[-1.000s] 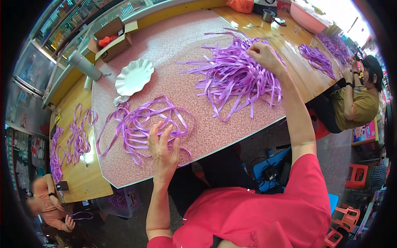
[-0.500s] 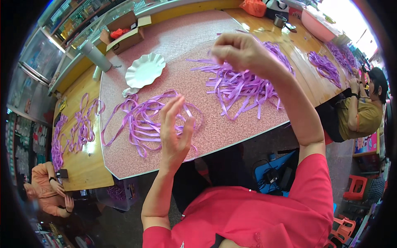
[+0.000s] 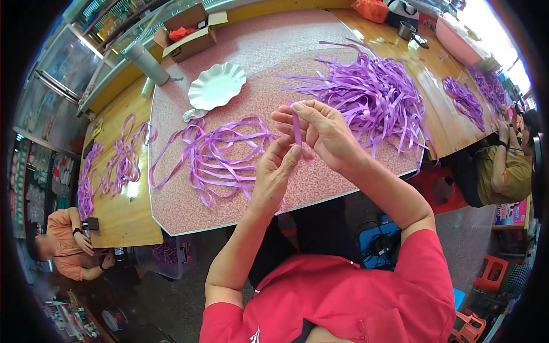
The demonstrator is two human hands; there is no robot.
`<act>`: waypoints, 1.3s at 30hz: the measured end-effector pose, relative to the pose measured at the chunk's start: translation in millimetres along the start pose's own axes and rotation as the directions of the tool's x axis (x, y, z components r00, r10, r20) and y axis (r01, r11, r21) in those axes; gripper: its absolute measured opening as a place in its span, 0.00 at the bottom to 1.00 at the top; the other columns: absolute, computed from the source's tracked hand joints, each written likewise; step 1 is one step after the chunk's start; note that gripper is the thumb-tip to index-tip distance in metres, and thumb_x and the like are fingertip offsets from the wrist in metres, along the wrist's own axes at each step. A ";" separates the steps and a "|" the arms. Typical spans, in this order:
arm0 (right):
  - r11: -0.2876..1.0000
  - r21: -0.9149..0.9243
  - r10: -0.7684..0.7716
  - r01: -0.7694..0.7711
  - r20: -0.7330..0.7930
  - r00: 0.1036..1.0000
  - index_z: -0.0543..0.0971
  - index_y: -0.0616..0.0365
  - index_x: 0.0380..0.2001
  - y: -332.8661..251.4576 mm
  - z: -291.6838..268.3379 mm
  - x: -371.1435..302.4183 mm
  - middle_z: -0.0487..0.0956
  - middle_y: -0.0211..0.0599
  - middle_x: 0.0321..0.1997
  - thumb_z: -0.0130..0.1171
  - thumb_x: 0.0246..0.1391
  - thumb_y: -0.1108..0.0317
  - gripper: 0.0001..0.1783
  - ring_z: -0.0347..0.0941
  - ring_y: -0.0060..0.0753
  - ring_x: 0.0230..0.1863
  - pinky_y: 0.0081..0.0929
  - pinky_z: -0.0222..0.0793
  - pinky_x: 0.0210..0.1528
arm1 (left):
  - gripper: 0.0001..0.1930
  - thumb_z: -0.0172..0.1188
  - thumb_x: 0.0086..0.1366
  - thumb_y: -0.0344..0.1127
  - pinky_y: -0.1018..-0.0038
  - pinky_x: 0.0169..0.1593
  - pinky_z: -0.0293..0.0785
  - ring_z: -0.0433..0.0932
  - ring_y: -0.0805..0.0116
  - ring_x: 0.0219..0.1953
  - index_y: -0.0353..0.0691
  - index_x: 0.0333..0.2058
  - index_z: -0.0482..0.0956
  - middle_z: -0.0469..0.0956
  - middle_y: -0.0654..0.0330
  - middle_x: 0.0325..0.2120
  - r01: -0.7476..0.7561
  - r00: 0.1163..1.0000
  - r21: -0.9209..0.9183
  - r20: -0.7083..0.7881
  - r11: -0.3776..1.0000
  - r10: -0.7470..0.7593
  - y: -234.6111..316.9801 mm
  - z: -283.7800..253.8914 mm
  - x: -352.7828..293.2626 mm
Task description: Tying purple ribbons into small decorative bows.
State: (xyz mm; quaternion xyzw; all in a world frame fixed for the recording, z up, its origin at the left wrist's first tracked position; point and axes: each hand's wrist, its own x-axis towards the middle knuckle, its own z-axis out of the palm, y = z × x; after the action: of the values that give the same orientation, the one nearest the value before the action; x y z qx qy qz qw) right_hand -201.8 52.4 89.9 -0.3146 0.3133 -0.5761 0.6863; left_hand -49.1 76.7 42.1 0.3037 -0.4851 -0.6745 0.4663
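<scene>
A purple ribbon [image 3: 297,127] is stretched short between my two hands above the near part of the pink-patterned tabletop [image 3: 311,186]. My right hand [image 3: 326,128] pinches its upper end between thumb and forefinger, the other fingers loosely curled behind. Lower down, my left hand [image 3: 273,174] is closed on the ribbon with thumb against fingers. Left of my hands lies a loose tangle of long purple ribbon [image 3: 220,168]. Beyond my right hand spreads a large heap of cut purple ribbon strips [image 3: 377,94], their ends fanning outward.
A white scalloped plate [image 3: 217,86], a grey bottle [image 3: 147,64] and an open cardboard box [image 3: 191,43] stand toward the far left. More ribbon lies on the wooden tabletop at left [image 3: 123,163] and right [image 3: 464,103]. One person sits at each side.
My right hand has come down and left from above the strip heap, and my left hand has moved right. They now meet on one ribbon. The view has shifted slightly.
</scene>
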 end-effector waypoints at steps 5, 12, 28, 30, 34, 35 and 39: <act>0.843 -0.537 -0.054 0.044 -0.002 0.999 0.79 0.62 0.42 3.7 -27.1 9.6 0.81 0.42 0.47 0.59 0.65 0.66 0.10 0.79 0.31 0.47 0.30 0.75 0.54 | 0.11 0.57 0.73 0.37 0.77 0.42 0.73 0.78 0.76 0.34 0.35 0.43 0.80 0.79 0.64 0.31 0.092 0.996 -0.008 0.012 0.996 -0.091 6.6 -17.5 -7.9; 0.174 -0.669 -0.401 0.722 0.622 0.673 0.79 0.61 0.51 17.8 -6.4 11.8 0.79 0.41 0.46 0.59 0.63 0.66 0.16 0.75 0.30 0.48 0.32 0.74 0.46 | 0.13 0.56 0.74 0.40 0.80 0.35 0.70 0.73 0.80 0.30 0.35 0.41 0.79 0.76 0.67 0.29 0.152 0.956 0.419 0.167 0.895 -0.240 44.6 -63.0 -3.4; 0.061 -0.863 -0.460 0.501 0.421 0.782 0.86 0.59 0.34 52.8 -35.4 88.6 0.76 0.38 0.27 0.68 0.53 0.69 0.07 0.75 0.36 0.28 0.33 0.69 0.31 | 0.10 0.62 0.69 0.38 0.78 0.40 0.71 0.72 0.78 0.31 0.37 0.34 0.79 0.76 0.66 0.28 0.050 0.982 0.718 0.090 0.695 -0.165 69.3 -146.4 114.7; 0.050 -0.857 -0.498 0.513 0.424 0.756 0.85 0.62 0.33 54.4 -46.3 98.2 0.76 0.39 0.26 0.68 0.53 0.68 0.08 0.74 0.35 0.27 0.32 0.69 0.31 | 0.12 0.61 0.68 0.42 0.72 0.45 0.71 0.76 0.72 0.36 0.37 0.37 0.81 0.79 0.63 0.31 0.027 0.993 0.746 0.059 0.665 -0.106 56.7 -171.0 142.4; 0.214 -0.897 -0.503 0.387 0.239 0.831 0.84 0.64 0.32 53.2 -58.6 104.1 0.77 0.38 0.25 0.69 0.54 0.68 0.09 0.71 0.28 0.26 0.29 0.67 0.29 | 0.24 0.55 0.68 0.59 0.49 0.67 0.52 0.62 0.53 0.66 0.47 0.49 0.84 0.71 0.54 0.59 -0.026 0.939 0.984 0.084 -0.175 0.334 33.8 -204.8 167.8; 0.277 -0.889 -0.508 0.365 0.187 0.841 0.84 0.64 0.31 54.3 -62.1 104.4 0.77 0.37 0.25 0.69 0.54 0.68 0.09 0.71 0.26 0.26 0.28 0.66 0.29 | 0.25 0.54 0.68 0.60 0.47 0.69 0.46 0.54 0.51 0.70 0.49 0.50 0.83 0.66 0.53 0.63 0.017 0.965 0.966 0.052 -0.258 0.256 30.6 -205.3 168.1; 0.317 -0.898 -0.467 0.307 0.134 0.874 0.85 0.64 0.33 47.4 -54.5 99.9 0.78 0.34 0.25 0.69 0.55 0.67 0.10 0.69 0.22 0.26 0.26 0.66 0.29 | 0.28 0.53 0.66 0.65 0.45 0.73 0.31 0.39 0.47 0.75 0.53 0.54 0.81 0.57 0.56 0.70 -0.067 0.945 0.943 0.165 -0.327 0.281 38.3 -185.8 153.7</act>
State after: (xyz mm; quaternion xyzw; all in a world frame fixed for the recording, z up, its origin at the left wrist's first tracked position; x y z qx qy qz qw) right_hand -202.9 -43.6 12.6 -0.6520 0.5364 -0.4862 0.2253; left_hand 65.4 -137.9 20.5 0.5200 -0.8342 0.0903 0.1599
